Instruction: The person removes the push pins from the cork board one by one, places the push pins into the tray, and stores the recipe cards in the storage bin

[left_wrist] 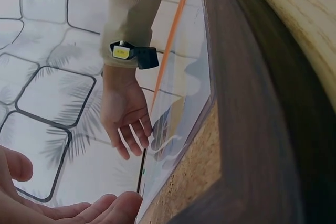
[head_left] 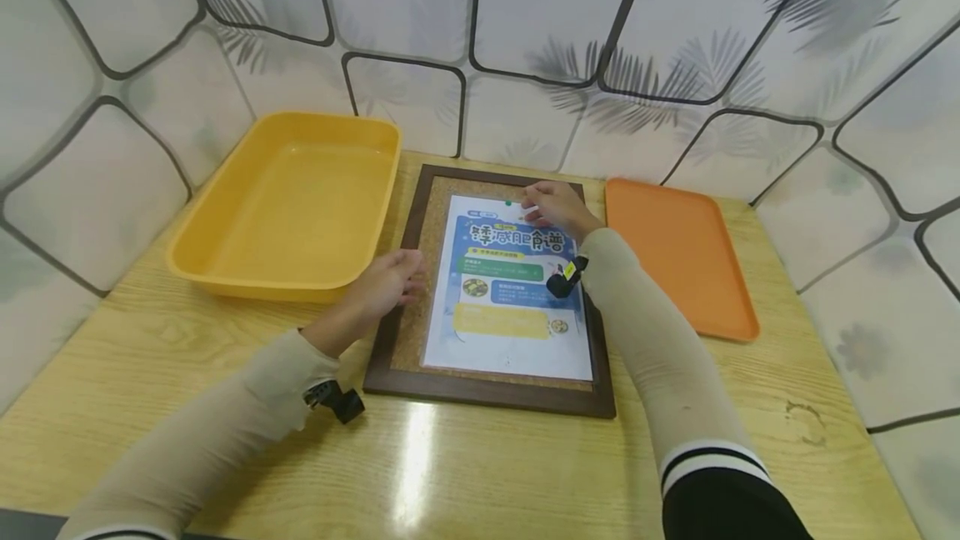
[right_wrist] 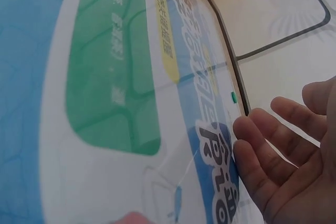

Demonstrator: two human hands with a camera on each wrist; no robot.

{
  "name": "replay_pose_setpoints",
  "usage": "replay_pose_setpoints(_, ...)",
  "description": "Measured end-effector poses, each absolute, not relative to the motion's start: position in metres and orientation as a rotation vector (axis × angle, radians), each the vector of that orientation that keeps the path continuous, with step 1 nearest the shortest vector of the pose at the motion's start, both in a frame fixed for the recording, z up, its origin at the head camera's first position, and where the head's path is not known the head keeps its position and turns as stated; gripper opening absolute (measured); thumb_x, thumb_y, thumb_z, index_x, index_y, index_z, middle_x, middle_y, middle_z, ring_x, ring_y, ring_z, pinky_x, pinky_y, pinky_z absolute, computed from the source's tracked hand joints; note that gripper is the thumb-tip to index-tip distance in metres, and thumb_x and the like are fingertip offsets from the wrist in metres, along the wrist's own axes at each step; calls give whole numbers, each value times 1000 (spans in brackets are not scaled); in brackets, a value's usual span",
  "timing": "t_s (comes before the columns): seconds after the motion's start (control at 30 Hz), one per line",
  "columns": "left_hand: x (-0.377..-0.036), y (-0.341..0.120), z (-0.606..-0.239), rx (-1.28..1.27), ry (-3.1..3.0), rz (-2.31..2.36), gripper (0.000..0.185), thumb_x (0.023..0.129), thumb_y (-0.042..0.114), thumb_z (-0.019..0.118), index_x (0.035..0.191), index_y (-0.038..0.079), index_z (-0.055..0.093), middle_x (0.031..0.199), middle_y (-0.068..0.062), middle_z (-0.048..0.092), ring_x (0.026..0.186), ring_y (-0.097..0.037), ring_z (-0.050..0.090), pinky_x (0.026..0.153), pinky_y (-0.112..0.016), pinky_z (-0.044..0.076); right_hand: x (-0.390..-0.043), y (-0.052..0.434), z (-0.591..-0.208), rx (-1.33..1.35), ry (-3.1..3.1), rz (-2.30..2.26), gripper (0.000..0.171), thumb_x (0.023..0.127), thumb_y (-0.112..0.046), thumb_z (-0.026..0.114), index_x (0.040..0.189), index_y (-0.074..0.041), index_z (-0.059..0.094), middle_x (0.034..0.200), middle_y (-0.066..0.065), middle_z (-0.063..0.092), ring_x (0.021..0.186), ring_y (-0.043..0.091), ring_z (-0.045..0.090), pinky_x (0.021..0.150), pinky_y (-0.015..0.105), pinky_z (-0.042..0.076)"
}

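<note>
A dark wooden-framed cork board (head_left: 401, 307) lies on the table with a colourful printed poster (head_left: 510, 290) on it. A small green pin (head_left: 509, 203) sits at the poster's top edge, also seen as the green pin (right_wrist: 233, 97) in the right wrist view. My right hand (head_left: 557, 208) rests with straight fingers on the poster's top right part, fingertips (right_wrist: 247, 145) touching the sheet. My left hand (head_left: 384, 288) lies with relaxed fingers on the board's left frame edge, holding nothing. The left wrist view shows the frame (left_wrist: 247, 103) up close and the right hand (left_wrist: 126, 114) beyond.
A deep yellow tray (head_left: 285, 207) stands left of the board. A flat orange tray (head_left: 678, 252) lies to its right. Patterned walls close in behind and at both sides. Bare wooden table (head_left: 480, 473) stretches in front.
</note>
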State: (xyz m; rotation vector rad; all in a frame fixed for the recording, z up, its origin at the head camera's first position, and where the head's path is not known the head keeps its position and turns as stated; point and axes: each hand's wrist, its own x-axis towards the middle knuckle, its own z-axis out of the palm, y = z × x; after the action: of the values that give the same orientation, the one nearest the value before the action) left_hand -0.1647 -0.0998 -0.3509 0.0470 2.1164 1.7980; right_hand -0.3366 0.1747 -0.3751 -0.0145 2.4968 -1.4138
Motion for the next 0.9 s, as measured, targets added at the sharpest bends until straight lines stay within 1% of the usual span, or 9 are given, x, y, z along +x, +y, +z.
replay_pose_setpoints(0.2, -165, -98, -353, -19, 2124, 1813, 52, 100, 31, 31, 136, -6, 30, 131, -23, 41, 113, -37, 46, 91, -44, 41, -342, 172, -377, -39, 2562, -1315, 34, 96, -32, 45, 117, -8, 55, 105, 8, 59, 89, 20, 60, 73, 29, 51)
replay_pose_setpoints(0.33, -165, -96, -354, -67, 2111, 1800, 53, 99, 32, 32, 135, -6, 31, 130, -23, 42, 112, -37, 47, 89, -43, 44, -346, 172, -380, -56, 2601, -1233, 33, 95, -34, 47, 115, -11, 56, 103, 4, 60, 86, 18, 61, 71, 28, 51)
replay_pose_setpoints(0.43, -163, -95, -355, -79, 2106, 1767, 53, 99, 33, 33, 136, -5, 30, 131, -24, 41, 112, -37, 47, 90, -43, 43, -347, 172, -380, -69, 2629, -1188, 32, 94, -35, 48, 115, -11, 56, 101, 3, 59, 85, 17, 61, 69, 27, 52)
replay_pose_setpoints(0.6, -159, -95, -354, -63, 2100, 1731, 55, 98, 35, 34, 137, -5, 29, 131, -26, 41, 112, -39, 47, 90, -44, 43, -349, 172, -382, -97, 2668, -1136, 28, 91, -31, 53, 113, -13, 58, 103, 3, 59, 82, 16, 61, 68, 27, 51)
replay_pose_setpoints(0.77, -157, -93, -351, -71, 2091, 1704, 57, 98, 36, 34, 136, -6, 29, 128, -28, 42, 112, -39, 47, 89, -44, 44, -354, 170, -384, -178, 2739, -997, 27, 89, -31, 57, 111, -15, 59, 101, 1, 61, 80, 16, 60, 71, 31, 49)
replay_pose_setpoints(0.9, -156, -91, -350, -88, 2085, 1675, 58, 98, 37, 34, 137, -5, 28, 126, -28, 44, 109, -39, 49, 87, -43, 45, -358, 169, -385, -264, 2778, -913, 26, 88, -30, 59, 110, -15, 61, 101, 2, 62, 87, 18, 58, 77, 34, 48)
